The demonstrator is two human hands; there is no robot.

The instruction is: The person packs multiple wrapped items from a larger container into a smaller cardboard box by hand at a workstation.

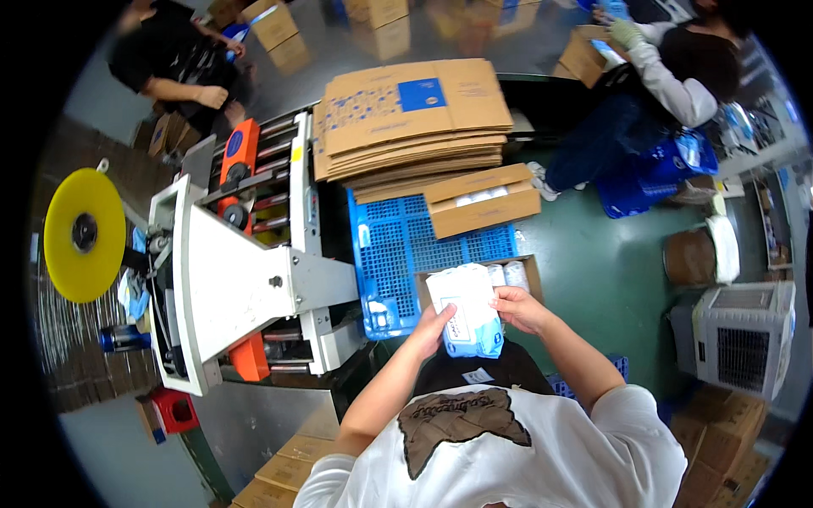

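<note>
In front of my body I hold a white and light blue soft pack (462, 298), which looks like a pack of wipes. My left hand (435, 328) grips its left edge, thumb on top. On its right side the fingers of my right hand (520, 310) pinch the edge. Just beyond and below the pack is an open cardboard box (535, 278) with white packs (515, 274) inside. The held pack hides part of that box.
A carton (487, 218) with white items sits on a blue plastic pallet (381, 245). Flattened cartons (415, 110) are stacked behind it. To the left stands a carton-sealing machine (229, 279) with a yellow tape roll (83, 235). Two people work at the far metal table (326, 51).
</note>
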